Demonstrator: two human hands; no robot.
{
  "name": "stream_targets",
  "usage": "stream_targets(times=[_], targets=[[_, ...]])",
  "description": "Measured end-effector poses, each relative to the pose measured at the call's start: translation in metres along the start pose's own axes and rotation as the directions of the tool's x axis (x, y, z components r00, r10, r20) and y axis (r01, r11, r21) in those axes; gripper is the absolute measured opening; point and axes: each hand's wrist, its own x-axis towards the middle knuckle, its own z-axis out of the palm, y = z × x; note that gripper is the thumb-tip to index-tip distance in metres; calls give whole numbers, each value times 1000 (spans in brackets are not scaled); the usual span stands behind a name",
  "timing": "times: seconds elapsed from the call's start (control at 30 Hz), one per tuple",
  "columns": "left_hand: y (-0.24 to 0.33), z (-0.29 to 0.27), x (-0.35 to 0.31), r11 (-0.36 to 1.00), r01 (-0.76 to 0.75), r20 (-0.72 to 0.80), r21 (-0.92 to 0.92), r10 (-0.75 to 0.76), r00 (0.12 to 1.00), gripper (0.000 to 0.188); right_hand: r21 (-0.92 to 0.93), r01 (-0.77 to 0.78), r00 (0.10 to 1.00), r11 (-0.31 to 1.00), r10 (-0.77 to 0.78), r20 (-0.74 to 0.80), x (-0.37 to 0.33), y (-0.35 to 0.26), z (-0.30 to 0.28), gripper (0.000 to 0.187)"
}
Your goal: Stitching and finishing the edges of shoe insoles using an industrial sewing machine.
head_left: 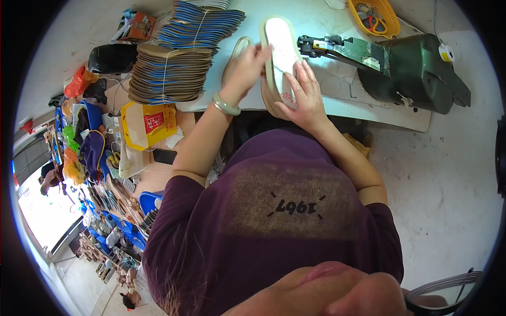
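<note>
A white shoe insole (279,39) with a beige margin lies on top of a small pile of insoles (271,100) at the table's near edge. My left hand (253,66) is at its left side, fingers bent together against the edge. My right hand (305,97) rests on the lower right part, fingers stretched out and thumb apart. Left of the pile, partly behind my left hand, lies another insole (232,66), brownish. Just right of the white insole is the head of a dark green sewing machine (363,55).
Tied stacks of brown and blue insoles (166,76) stand on the left of the white table (379,108). At the back right a yellow basket (387,23) holds scissors. A yellow box (134,126) and a phone (164,156) lie on the side bench at left.
</note>
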Motion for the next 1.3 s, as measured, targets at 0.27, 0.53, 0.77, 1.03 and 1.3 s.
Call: stream_targets(times=[0.27, 0.53, 0.77, 1.03, 1.3], targets=[[26, 30, -21, 963, 228, 531, -141, -121, 839, 35, 701, -712, 651, 22, 393, 649, 23, 51, -43, 40], [11, 78, -8, 1000, 30, 295, -3, -28, 955, 31, 303, -484, 862, 821, 506, 6, 14, 38, -31, 43], [13, 88, 41, 654, -583, 148, 482, 595, 790, 33, -195, -370, 929, 908, 360, -83, 40, 58, -45, 36], [4, 101, 87, 926, -313, 199, 212, 273, 941, 36, 938, -342, 633, -58, 724, 276, -24, 85, -16, 40], [16, 91, 124, 674, -546, 28, 498, 617, 787, 49, 863, -493, 638, -108, 630, 443, 6, 63, -2, 27]])
